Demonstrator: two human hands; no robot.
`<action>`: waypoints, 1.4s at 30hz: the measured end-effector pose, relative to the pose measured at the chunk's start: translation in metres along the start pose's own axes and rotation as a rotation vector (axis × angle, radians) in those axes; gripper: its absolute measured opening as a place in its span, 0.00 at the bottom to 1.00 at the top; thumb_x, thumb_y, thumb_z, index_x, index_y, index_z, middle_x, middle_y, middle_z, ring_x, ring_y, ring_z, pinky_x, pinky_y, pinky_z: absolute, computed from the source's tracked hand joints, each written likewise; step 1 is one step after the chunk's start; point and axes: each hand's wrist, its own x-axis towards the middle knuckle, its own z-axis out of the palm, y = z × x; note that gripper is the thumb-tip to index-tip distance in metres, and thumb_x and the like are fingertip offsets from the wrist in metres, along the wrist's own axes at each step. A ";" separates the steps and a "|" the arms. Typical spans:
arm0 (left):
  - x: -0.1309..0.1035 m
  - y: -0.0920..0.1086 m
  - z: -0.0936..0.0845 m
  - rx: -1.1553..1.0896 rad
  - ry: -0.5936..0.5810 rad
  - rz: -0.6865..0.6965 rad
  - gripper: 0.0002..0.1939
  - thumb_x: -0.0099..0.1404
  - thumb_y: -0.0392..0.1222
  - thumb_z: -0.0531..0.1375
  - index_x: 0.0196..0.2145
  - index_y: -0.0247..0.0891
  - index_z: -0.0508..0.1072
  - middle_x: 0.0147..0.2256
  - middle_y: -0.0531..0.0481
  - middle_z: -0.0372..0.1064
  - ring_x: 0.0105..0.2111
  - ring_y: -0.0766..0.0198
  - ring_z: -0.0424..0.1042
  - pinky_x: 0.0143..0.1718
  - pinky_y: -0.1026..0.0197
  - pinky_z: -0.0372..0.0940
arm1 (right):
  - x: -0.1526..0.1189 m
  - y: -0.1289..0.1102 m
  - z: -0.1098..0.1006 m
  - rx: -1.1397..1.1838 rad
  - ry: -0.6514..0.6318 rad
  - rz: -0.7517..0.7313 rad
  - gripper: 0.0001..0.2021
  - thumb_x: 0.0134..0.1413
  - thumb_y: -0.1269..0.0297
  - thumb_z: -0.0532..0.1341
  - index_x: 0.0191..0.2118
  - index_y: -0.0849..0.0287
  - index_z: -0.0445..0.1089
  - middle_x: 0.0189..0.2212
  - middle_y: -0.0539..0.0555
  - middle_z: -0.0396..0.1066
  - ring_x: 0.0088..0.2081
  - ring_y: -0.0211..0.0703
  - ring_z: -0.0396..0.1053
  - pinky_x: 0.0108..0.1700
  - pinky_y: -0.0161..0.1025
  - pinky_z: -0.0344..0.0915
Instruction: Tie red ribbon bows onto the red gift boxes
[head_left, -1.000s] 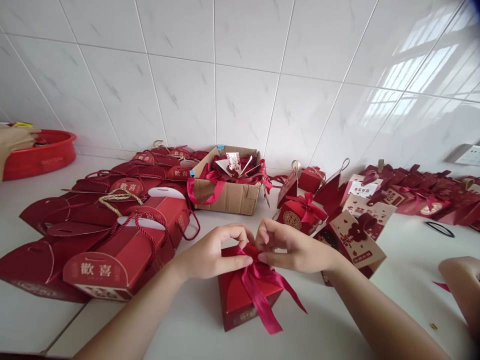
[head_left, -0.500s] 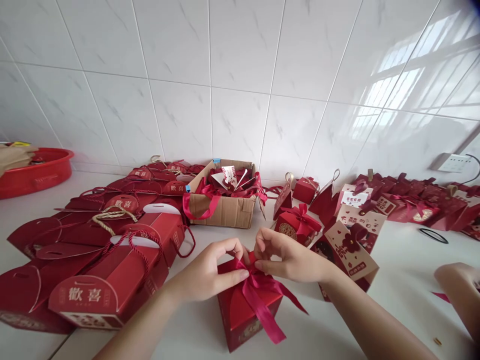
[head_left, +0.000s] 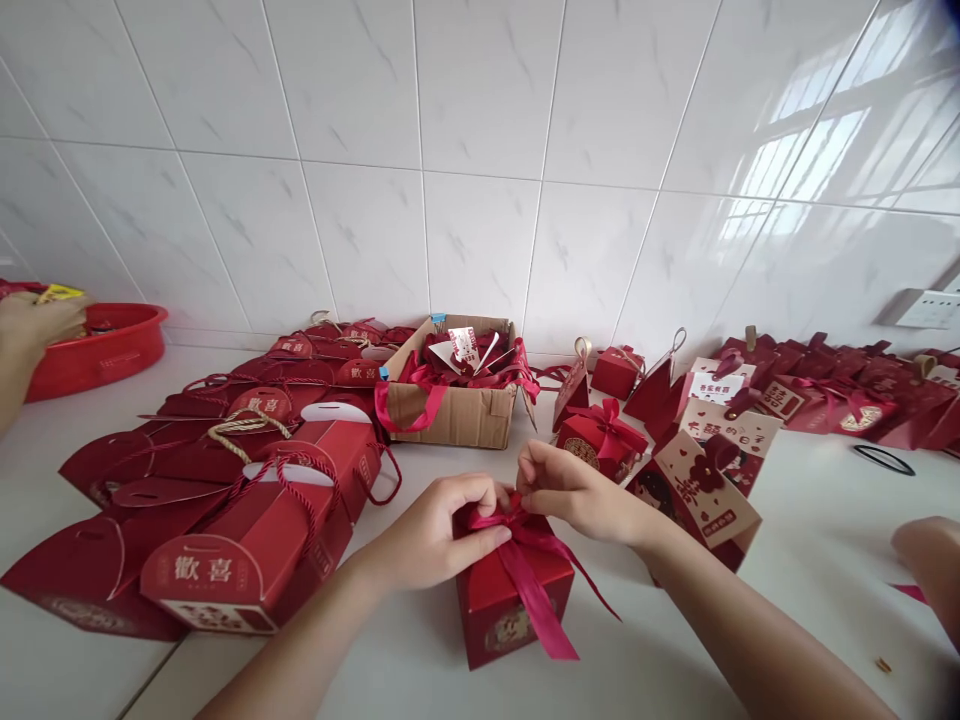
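Observation:
Just in front of me a small red gift box (head_left: 484, 605) stands upright on the white counter. A magenta ribbon (head_left: 532, 590) is bunched into a bow on its top, and the two tails hang over the front and right side. My left hand (head_left: 442, 530) pinches the ribbon from the left, thumb and fingers closed at the knot. From the right, my right hand (head_left: 574, 490) also pinches the ribbon, its fingertips close to the left ones. The fingers partly hide the loops.
Red boxes with cord handles (head_left: 255, 540) crowd the left. Behind stands a cardboard box (head_left: 450, 415) of ribbons. Printed cards (head_left: 712, 490) and more red boxes (head_left: 832, 400) lie right. Another person's hand (head_left: 37, 320) is at a red basin (head_left: 112, 350); someone's arm (head_left: 926, 560) shows right.
My hands stay at the bow, the right one slightly higher and the loops pulled lower. The view has shifted a little. Another person's hand has appeared at the basin.

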 end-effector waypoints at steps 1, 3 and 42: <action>0.000 0.000 -0.001 -0.006 -0.008 0.005 0.15 0.62 0.41 0.57 0.25 0.40 0.51 0.35 0.51 0.66 0.38 0.64 0.65 0.42 0.62 0.59 | 0.000 0.000 -0.001 0.028 -0.011 0.000 0.10 0.48 0.75 0.57 0.31 0.57 0.54 0.26 0.44 0.58 0.27 0.32 0.54 0.28 0.32 0.50; 0.000 0.000 -0.005 -0.030 -0.021 0.003 0.16 0.62 0.41 0.57 0.25 0.40 0.52 0.36 0.51 0.66 0.39 0.64 0.66 0.43 0.63 0.58 | 0.001 0.001 -0.002 0.063 -0.021 0.006 0.10 0.49 0.76 0.58 0.31 0.57 0.54 0.27 0.44 0.58 0.27 0.32 0.55 0.28 0.33 0.50; 0.003 -0.007 0.008 -0.226 0.116 -0.142 0.21 0.57 0.41 0.62 0.19 0.39 0.50 0.23 0.55 0.60 0.27 0.67 0.59 0.30 0.64 0.54 | -0.003 -0.008 0.004 -0.243 -0.046 -0.016 0.10 0.46 0.80 0.54 0.28 0.57 0.55 0.24 0.44 0.54 0.26 0.33 0.50 0.27 0.33 0.50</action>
